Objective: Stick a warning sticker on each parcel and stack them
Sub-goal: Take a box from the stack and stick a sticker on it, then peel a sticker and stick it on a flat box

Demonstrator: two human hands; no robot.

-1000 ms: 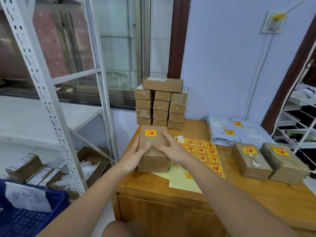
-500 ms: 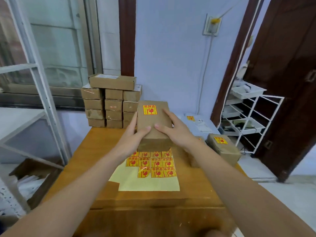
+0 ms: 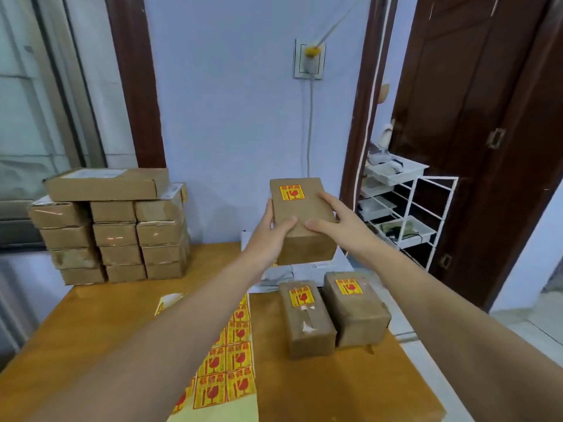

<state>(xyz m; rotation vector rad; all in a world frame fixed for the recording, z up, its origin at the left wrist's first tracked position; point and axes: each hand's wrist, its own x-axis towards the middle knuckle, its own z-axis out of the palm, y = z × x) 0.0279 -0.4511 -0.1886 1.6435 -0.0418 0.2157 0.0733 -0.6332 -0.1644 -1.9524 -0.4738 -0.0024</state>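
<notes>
Your left hand [image 3: 269,236] and right hand [image 3: 341,226] both grasp the stickered parcel [image 3: 300,219], thumbs pressed on its top face and fingers wrapped down the sides. You hold it in the air above the far part of the table [image 3: 106,324], over the grey mail bags [image 3: 304,269] and beyond the two labelled parcels [image 3: 332,315] lying side by side.

To stack well, keep the warning sticker [image 3: 292,192] facing up, lower the parcel level, and square its edges with whatever it lands on before you loosen your grip; a tilted landing would likely let it slide off.

Compared with half a second ago, your view has swung rightward and the parcel has travelled with it: it was above the sticker sheet [image 3: 225,367], which now lies under your left forearm, and the unlabelled pile [image 3: 112,226] sits further left in view.
</notes>
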